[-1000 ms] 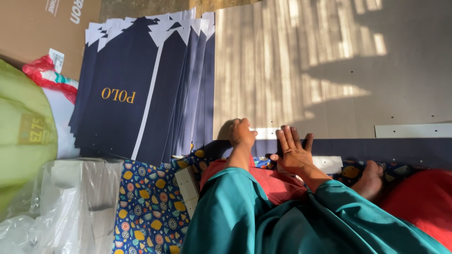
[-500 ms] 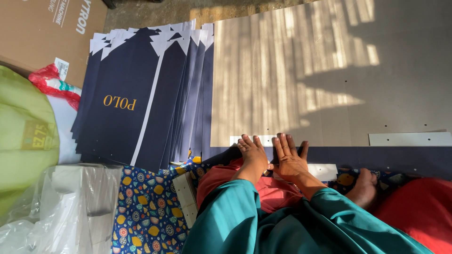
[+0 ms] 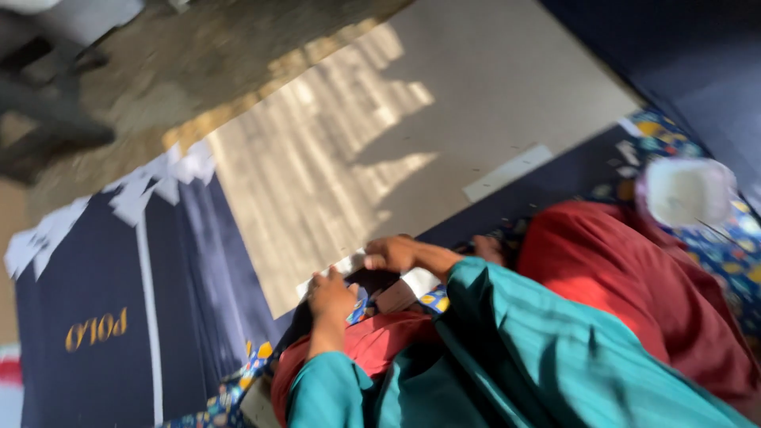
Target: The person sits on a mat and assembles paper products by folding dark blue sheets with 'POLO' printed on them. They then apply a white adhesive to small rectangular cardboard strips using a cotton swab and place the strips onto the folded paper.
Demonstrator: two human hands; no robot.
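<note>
A large grey-brown cardboard sheet with a dark navy border lies flat in front of me, partly sunlit. At its near edge both my hands curl over a white-edged flap. My left hand grips the flap from below. My right hand is closed over it just to the right. Teal sleeves cover both forearms. A fanned stack of navy flat sheets with gold lettering lies to the left, apart from my hands.
My red-clothed legs and a bare foot rest on a blue patterned cloth. A white cup-like container stands at the right. Dark furniture stands on the bare floor at the far left.
My view has swung and tilted to the right. Both hands went from lying flat on the sheet's near edge to curling closed on the flap.
</note>
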